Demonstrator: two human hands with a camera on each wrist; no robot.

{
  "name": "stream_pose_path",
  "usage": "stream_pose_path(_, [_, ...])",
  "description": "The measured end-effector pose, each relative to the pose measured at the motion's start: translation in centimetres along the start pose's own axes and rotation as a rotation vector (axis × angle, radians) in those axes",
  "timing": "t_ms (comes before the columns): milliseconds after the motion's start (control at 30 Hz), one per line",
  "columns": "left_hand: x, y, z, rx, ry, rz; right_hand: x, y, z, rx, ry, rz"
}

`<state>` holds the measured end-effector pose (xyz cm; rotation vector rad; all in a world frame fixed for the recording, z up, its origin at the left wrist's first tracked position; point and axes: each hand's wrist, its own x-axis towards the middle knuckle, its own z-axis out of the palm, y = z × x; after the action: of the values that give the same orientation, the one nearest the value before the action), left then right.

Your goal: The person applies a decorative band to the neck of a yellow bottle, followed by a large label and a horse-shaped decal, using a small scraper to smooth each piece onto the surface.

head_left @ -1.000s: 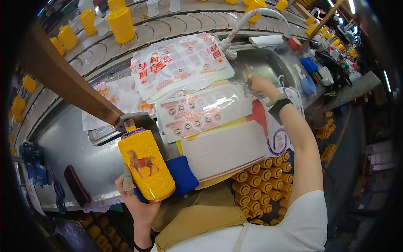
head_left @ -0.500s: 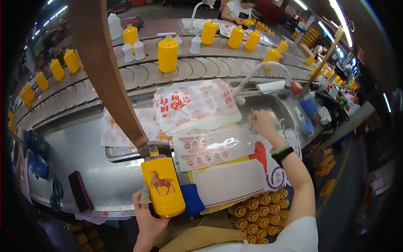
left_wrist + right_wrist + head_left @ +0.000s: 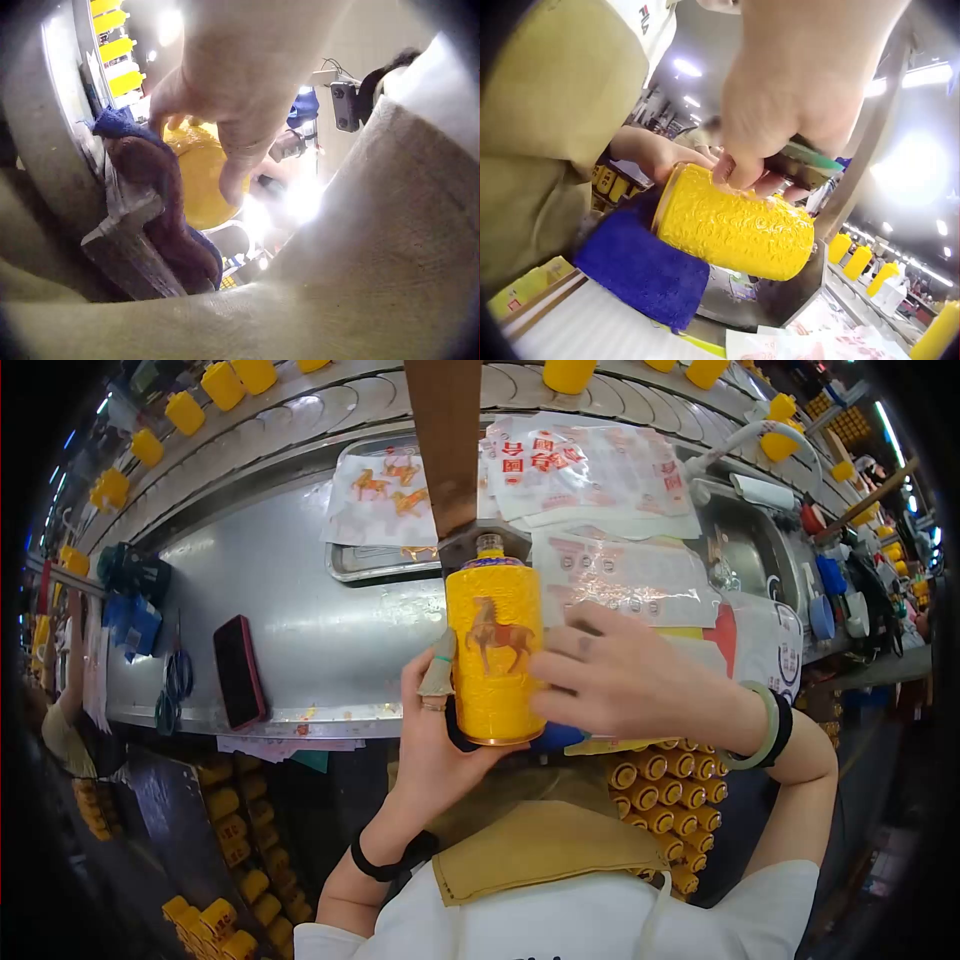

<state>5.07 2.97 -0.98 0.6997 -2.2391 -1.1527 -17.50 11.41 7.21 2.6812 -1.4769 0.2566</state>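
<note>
The yellow embossed bottle [image 3: 495,705] carries a brown horse picture [image 3: 497,640] on its front. Its neck meets a dark bracket at the foot of a wooden post [image 3: 447,450]. My left hand [image 3: 437,745] grips the bottle from below and the left, thumb and fingers round its base in the left wrist view. A pale wrap with a green band [image 3: 438,672] sits on one left finger. My right hand [image 3: 620,670] is at the bottle's right side, fingertips at its surface. In the right wrist view it pinches a flat, green-edged piece [image 3: 802,165], partly hidden by the fingers.
A blue cloth [image 3: 645,262] lies beside the bottle. Printed sheets [image 3: 590,475] cover the bench to the right, before a metal sink [image 3: 745,545]. On the left lie a phone [image 3: 240,670] and scissors [image 3: 175,685]. Yellow bottles [image 3: 222,385] stand on the conveyor behind.
My right hand has come from the sink to the bottle's right side. My left hand still holds the bottle at its base. The head view has shifted, placing the bottle nearer the middle.
</note>
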Motion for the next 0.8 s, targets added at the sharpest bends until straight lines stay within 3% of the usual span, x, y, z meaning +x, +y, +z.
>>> stream_pose_path(200, [0.2, 0.4, -0.2, -0.309, -0.026, -0.017, 3.0, -0.5, -0.1, -0.009, 0.072, -0.163])
stream_pose_path(367, [0.6, 0.4, 0.4, -0.266, -0.006, -0.016, 4.2, -0.1, 0.4, -0.015, 0.189, -0.077])
stream_pose_path(433, [0.6, 0.3, 0.9, -0.179, -0.013, -0.003, 4.2, 0.4, -0.4, 0.060, 0.095, -0.030])
stream_pose_path(500, [0.3, 0.7, 1.7, -0.628, -0.065, -0.211, 4.0, 0.9, -0.4, 0.075, 0.169, 0.143])
stream_pose_path(567, [0.2, 1.3, 2.2, -0.679, -0.042, -0.256, 3.2, 1.3, 0.4, 0.145, 0.249, 0.189])
stream_pose_path(633, [0.0, 1.5, 2.3, -0.726, -0.021, -0.300, 2.7, 0.6, 0.9, 0.482, 0.477, 0.485])
stream_pose_path(667, [-0.1, 1.5, 2.3, -0.582, -0.021, -0.295, 2.2, -0.1, 1.4, 0.569, 0.549, 0.600])
stream_pose_path(700, [-0.2, 1.5, 2.3, -0.439, -0.021, -0.287, 1.9, -0.9, 1.9, 0.572, 0.548, 0.602])
stream_pose_path(733, [0.1, 1.7, 2.2, -0.440, -0.023, -0.291, 1.5, -1.8, 2.2, 0.686, 0.589, 0.765])
stream_pose_path(800, [0.9, 2.4, 1.7, -0.833, 0.056, -0.251, 1.0, -3.7, 2.7, 0.928, 0.616, 1.038])
